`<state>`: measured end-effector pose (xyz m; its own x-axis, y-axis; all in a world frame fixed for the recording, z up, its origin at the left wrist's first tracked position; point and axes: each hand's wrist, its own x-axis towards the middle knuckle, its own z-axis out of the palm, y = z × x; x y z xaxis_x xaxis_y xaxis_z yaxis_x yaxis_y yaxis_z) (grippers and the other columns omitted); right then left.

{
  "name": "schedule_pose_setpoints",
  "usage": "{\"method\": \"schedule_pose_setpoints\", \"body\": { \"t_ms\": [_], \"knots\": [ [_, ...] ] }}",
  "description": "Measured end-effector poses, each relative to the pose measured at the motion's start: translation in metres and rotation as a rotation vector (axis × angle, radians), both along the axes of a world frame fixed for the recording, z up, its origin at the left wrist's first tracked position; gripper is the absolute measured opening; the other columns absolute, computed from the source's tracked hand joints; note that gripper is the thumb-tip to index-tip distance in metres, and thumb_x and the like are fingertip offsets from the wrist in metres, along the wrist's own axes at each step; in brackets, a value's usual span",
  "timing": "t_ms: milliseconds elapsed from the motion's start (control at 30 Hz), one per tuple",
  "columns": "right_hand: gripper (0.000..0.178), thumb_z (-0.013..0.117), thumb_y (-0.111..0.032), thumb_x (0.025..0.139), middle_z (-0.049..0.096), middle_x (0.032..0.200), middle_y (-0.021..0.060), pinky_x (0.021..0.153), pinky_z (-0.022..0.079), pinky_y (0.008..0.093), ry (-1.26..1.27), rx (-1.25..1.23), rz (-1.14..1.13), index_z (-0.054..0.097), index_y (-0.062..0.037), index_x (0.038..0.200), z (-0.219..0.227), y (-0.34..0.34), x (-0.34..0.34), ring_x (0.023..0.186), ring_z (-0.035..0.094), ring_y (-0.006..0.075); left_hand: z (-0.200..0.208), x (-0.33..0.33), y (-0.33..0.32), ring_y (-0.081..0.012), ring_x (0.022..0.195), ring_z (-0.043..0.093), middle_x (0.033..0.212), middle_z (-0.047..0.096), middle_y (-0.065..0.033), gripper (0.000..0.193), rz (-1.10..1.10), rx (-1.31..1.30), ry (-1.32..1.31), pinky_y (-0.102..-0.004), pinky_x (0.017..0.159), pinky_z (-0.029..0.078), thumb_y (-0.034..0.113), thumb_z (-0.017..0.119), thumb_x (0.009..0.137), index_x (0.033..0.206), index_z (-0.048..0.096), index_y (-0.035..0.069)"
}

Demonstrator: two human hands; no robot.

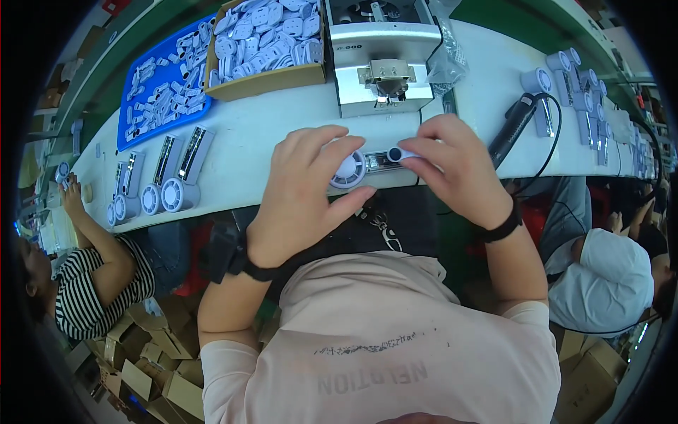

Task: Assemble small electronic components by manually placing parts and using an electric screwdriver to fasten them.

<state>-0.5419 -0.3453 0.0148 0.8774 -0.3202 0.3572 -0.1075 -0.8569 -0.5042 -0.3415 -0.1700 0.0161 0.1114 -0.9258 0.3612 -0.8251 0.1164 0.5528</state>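
Head view: the pale fan body lies between the two hands, its round slotted head within the left hand and its handle running toward the right hand. The left hand curves around that head, thumb on the near rim, fingertips on the far one. The right hand pinches a small pale piece with a dark round end, thumb against forefinger, at the handle's end. The body looks like light, stiff plastic, rather smooth, so it could slide or roll on the white table beneath the hands. The rim seems the surest hold; the slots and the handle's exposed shiny inside look more fragile, better left unpressed. The small piece probably suits only fingertips.
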Motion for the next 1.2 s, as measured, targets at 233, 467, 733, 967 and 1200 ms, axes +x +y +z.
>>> {"method": "schedule_pose_setpoints", "body": {
  "t_ms": [233, 467, 733, 967, 1200],
  "knots": [
    [0.027, 0.083, -0.009, 0.081, 0.062, 0.096, 0.0082, 0.078, 0.050, 0.0397, 0.083, -0.010, 0.169, 0.075, -0.0060, 0.106, -0.026, 0.005, 0.018, 0.090, 0.061, 0.0296, -0.041, -0.010, -0.016, -0.0305, 0.110, 0.060, 0.116, 0.064, -0.0078, 0.039, -0.047, 0.058, 0.055, -0.0436, 0.093, 0.047, 0.017, 0.081, 0.082, 0.118, 0.067, 0.008],
    [0.027, 0.083, -0.009, 0.080, 0.064, 0.096, 0.0075, 0.077, 0.051, 0.0388, 0.010, 0.107, 0.103, 0.076, -0.0042, 0.105, -0.030, 0.008, 0.009, 0.091, 0.061, 0.0285, -0.043, -0.009, -0.015, -0.0298, 0.108, 0.060, 0.114, 0.064, -0.0069, 0.033, -0.052, 0.039, 0.021, -0.0429, 0.091, 0.047, 0.015, 0.080, 0.082, 0.112, 0.068, 0.008],
    [0.023, 0.082, -0.008, 0.082, 0.065, 0.097, 0.0081, 0.078, 0.052, 0.0388, 0.058, 0.065, 0.122, 0.076, -0.0033, 0.104, -0.035, 0.004, 0.004, 0.092, 0.062, 0.0287, -0.055, -0.010, -0.016, -0.0288, 0.106, 0.060, 0.111, 0.065, -0.0063, 0.026, -0.046, -0.062, 0.064, -0.0421, 0.089, 0.049, 0.012, 0.079, 0.082, 0.105, 0.070, 0.007],
    [0.025, 0.081, -0.008, 0.083, 0.065, 0.097, 0.0092, 0.081, 0.053, 0.0395, 0.092, 0.263, 0.084, 0.073, -0.0038, 0.106, -0.033, 0.000, 0.008, 0.095, 0.063, 0.0303, -0.054, -0.005, -0.020, -0.0285, 0.104, 0.061, 0.108, 0.065, -0.0046, 0.026, -0.096, -0.090, -0.031, -0.0423, 0.089, 0.049, 0.010, 0.079, 0.081, 0.105, 0.071, 0.007],
    [0.033, 0.080, -0.012, 0.085, 0.068, 0.111, 0.0123, 0.089, 0.053, 0.0424, 0.376, 0.371, 0.099, 0.069, -0.0045, 0.114, -0.026, -0.005, 0.008, 0.105, 0.065, 0.0329, -0.041, -0.015, -0.014, -0.0274, 0.104, 0.061, 0.108, 0.065, -0.0040, 0.030, -0.061, -0.113, -0.211, -0.0426, 0.086, 0.049, 0.012, 0.079, 0.081, 0.109, 0.070, 0.007]
  ]
}}
